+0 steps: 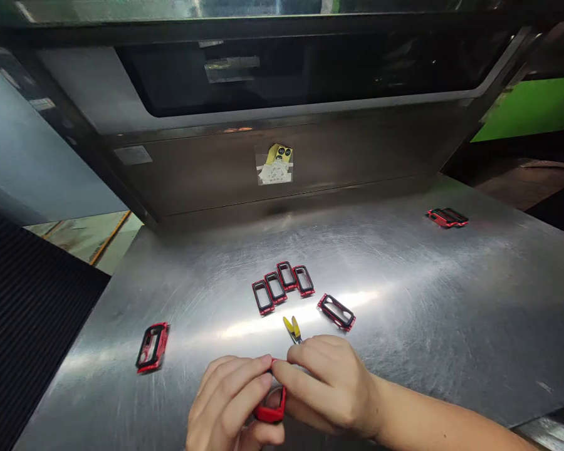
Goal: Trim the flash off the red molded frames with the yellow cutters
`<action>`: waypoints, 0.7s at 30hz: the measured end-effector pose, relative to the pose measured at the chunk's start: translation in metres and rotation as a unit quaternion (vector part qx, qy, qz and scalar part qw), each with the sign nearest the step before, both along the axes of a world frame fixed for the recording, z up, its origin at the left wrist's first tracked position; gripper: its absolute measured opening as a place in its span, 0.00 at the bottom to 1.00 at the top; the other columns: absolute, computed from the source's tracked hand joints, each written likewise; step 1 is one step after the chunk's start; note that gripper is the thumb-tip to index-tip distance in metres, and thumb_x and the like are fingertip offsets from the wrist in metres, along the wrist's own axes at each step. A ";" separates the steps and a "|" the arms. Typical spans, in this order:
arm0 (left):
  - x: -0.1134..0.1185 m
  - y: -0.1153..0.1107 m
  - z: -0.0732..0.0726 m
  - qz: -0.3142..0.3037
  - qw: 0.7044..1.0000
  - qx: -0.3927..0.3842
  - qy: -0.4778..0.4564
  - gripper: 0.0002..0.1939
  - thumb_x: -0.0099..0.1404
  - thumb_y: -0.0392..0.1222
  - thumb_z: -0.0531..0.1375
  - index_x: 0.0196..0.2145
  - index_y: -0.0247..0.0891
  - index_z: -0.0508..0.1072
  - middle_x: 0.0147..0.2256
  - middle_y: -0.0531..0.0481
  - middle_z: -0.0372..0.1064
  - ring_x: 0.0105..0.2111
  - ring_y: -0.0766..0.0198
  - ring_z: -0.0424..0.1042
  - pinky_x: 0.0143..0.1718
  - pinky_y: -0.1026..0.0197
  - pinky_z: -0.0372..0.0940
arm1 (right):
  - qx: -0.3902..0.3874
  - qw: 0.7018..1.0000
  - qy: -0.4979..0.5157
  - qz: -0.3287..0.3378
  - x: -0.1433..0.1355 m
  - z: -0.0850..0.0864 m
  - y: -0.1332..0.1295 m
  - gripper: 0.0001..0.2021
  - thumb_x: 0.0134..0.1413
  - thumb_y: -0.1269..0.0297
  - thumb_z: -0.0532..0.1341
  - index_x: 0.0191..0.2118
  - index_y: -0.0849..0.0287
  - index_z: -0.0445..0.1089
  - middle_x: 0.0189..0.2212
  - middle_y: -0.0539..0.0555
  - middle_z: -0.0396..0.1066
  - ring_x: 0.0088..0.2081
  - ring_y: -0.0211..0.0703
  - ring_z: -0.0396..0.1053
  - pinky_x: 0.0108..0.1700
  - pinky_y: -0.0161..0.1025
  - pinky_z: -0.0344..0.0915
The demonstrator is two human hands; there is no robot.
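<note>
Head: one frame [269, 414] in two hands [232, 396] [334, 383]

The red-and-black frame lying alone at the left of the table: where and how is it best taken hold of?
I would pinch the frame across its two long side walls, coming from above. It lies with its opening visible from above and bare metal table around it, so both sides look reachable. The left hand is nearer, but holds a red piece.
</note>
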State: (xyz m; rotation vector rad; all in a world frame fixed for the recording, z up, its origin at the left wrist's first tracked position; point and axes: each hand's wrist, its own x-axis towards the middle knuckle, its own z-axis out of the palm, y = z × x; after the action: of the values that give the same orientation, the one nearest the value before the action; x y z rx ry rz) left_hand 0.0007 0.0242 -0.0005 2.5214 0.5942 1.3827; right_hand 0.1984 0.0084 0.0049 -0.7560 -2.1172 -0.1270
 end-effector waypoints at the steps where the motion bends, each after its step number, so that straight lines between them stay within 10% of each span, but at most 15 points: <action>1: 0.001 -0.002 -0.001 -0.002 0.999 -0.032 -0.013 0.17 0.65 0.46 0.60 0.50 0.38 0.69 0.42 0.41 0.77 0.39 0.59 0.76 0.41 0.60 0.71 | -0.009 1.000 0.003 -0.008 0.000 0.000 0.000 0.12 0.69 0.66 0.48 0.44 0.67 0.66 0.23 0.54 0.69 0.20 0.41 0.63 0.21 0.38 0.54; 6: 0.012 -0.014 -0.003 0.079 0.921 -0.341 -0.170 0.13 0.68 0.54 0.52 0.42 0.45 0.70 0.41 0.51 0.77 0.36 0.63 0.75 0.38 0.66 0.69 | -0.095 0.993 0.051 -0.048 -0.003 0.002 -0.003 0.20 0.68 0.51 0.49 0.42 0.66 0.66 0.27 0.56 0.70 0.26 0.45 0.67 0.25 0.40 0.58; 11: 0.025 -0.018 -0.001 0.119 0.845 -0.494 -0.166 0.20 0.65 0.60 0.53 0.34 0.41 0.72 0.31 0.52 0.75 0.30 0.63 0.72 0.34 0.66 0.66 | -0.083 0.993 0.084 -0.029 -0.004 0.000 -0.005 0.16 0.69 0.57 0.50 0.44 0.65 0.67 0.24 0.53 0.69 0.24 0.42 0.66 0.25 0.39 0.58; 17: 0.017 -0.014 -0.015 0.155 0.924 -0.346 -0.038 0.26 0.68 0.57 0.48 0.57 0.41 0.62 0.51 0.43 0.71 0.46 0.55 0.72 0.45 0.57 0.67 | -0.078 0.989 0.121 -0.011 -0.005 0.001 -0.006 0.12 0.66 0.66 0.52 0.32 0.62 0.67 0.21 0.51 0.66 0.21 0.40 0.62 0.22 0.38 0.55; 21: 0.009 -0.005 -0.016 0.059 0.978 -0.191 0.055 0.19 0.70 0.51 0.50 0.55 0.44 0.64 0.46 0.45 0.73 0.44 0.58 0.74 0.43 0.61 0.69 | -0.112 0.983 0.143 0.011 -0.007 0.004 -0.005 0.15 0.66 0.63 0.50 0.28 0.60 0.64 0.18 0.48 0.63 0.19 0.37 0.59 0.21 0.36 0.52</action>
State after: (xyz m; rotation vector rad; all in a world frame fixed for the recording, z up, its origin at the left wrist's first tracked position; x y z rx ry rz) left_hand 0.0093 0.0192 -0.0166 2.2901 0.9438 1.0442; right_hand 0.1911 0.0030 0.0090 -0.8285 -1.8814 0.2243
